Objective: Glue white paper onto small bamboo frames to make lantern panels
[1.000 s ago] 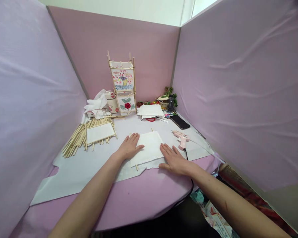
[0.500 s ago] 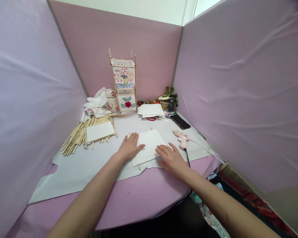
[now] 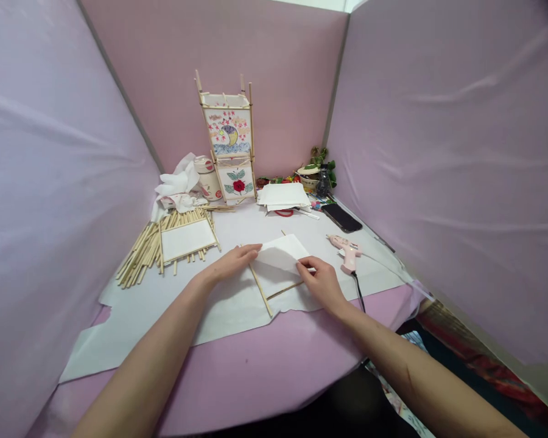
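Observation:
A sheet of white paper [image 3: 278,252] lies over a frame of thin wooden sticks [image 3: 260,289] near the table's front edge. Its near edge is lifted, baring the frame's left and near sticks. My right hand [image 3: 319,280] pinches the paper's near right part between thumb and fingers. At the far left corner of the paper rests my left hand [image 3: 237,261], fingers stretched out flat and touching the sheet. To the right of my right hand lies a pink glue gun [image 3: 347,250] on its side, its black cord running toward the front.
Left, a finished paper-backed stick frame [image 3: 189,239] lies on a pile of wooden sticks [image 3: 141,252]. Behind stand a decorated two-tier stick lantern [image 3: 231,131], a flask [image 3: 207,179] and tissues [image 3: 178,185]. Back right hold stacked white sheets [image 3: 283,194] and a phone [image 3: 341,217].
My right hand has taken hold of the paper and raised its near edge, uncovering the sticks beneath. My left hand has shifted to the sheet's far left corner. The view has tilted slightly down.

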Motion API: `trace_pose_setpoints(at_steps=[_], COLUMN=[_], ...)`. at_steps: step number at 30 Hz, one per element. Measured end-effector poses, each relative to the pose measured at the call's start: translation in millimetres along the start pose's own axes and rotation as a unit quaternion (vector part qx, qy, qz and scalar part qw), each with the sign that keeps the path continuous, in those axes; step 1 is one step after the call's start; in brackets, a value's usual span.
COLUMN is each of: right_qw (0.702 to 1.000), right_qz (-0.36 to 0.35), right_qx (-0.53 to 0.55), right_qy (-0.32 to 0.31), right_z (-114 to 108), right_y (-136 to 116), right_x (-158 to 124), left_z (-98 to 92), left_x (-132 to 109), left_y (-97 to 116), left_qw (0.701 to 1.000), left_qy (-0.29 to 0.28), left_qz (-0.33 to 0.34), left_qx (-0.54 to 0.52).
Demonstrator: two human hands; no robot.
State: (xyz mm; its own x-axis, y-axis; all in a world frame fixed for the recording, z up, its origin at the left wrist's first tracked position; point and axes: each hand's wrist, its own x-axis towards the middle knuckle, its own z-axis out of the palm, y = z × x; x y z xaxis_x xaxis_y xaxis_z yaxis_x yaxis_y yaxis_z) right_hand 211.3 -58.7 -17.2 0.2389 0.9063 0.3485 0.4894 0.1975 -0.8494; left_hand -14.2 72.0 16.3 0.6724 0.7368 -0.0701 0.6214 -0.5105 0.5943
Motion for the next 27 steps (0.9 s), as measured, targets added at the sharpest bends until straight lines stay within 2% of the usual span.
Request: trace_pose_setpoints(at_steps=[2,5,9,12,14,16,18,21,24,26,27], right_qw=[0.999,0.997,0.998,0.980,0.937,0.896,0.869,0.847,0.851,0.878,0.898], right_qz=[0.042,0.072,0.062,0.032,0.097,0.193,0.272,0.327,0.336,0.345,0.353], right_qx=[0.015,0.013,-0.023,-0.171,-0.313,-0.393,-0.414,-0.415,-0.398,-0.331,-0.264], right_qy=[0.005,0.001,0.015,0.099,0.124,0.069,0.000,-0.056,-0.062,-0.031,-0.014], right_z=[-1.2,-3.7,-22.7,-54.6,-77.5,-94.3,-101.7,-98.9,-91.2,-87.3,-85.8], right_y=[-1.4,-3.4,-0.5,13.5,26.4,37.2,43.0,43.4,40.6,37.8,35.2], right_x=[6.0,11.1,14.1,16.8,19.3,23.2,29.1,40.5,48.0,47.2,44.8], left_z=[-6.8,-8.4,-8.2,-9.7,-9.4,-7.6,-5.3,-4.4,-8.2,-12.2,-14.2], left_x=[3.6,15.6,34.7,44.9,49.5,52.6,54.0,52.9,49.2,47.1,46.5], left_y=[-2.3,-2.4,0.9,0.7,-1.7,-5.3,-9.1,-14.4,-20.4,-25.0,-27.5], left_qw=[1.000,1.000,0.999,0.999,0.998,0.998,0.997,0.997,0.997,0.997,0.997], left_qy=[-0.018,-0.003,0.006,-0.008,-0.013,-0.009,-0.004,0.011,0.030,0.031,0.029], left_qz=[0.008,0.008,0.035,0.044,0.053,0.065,0.070,0.068,0.060,0.050,0.047], left_qx=[0.006,0.003,0.000,0.018,0.020,0.009,-0.010,-0.028,-0.034,-0.047,-0.055])
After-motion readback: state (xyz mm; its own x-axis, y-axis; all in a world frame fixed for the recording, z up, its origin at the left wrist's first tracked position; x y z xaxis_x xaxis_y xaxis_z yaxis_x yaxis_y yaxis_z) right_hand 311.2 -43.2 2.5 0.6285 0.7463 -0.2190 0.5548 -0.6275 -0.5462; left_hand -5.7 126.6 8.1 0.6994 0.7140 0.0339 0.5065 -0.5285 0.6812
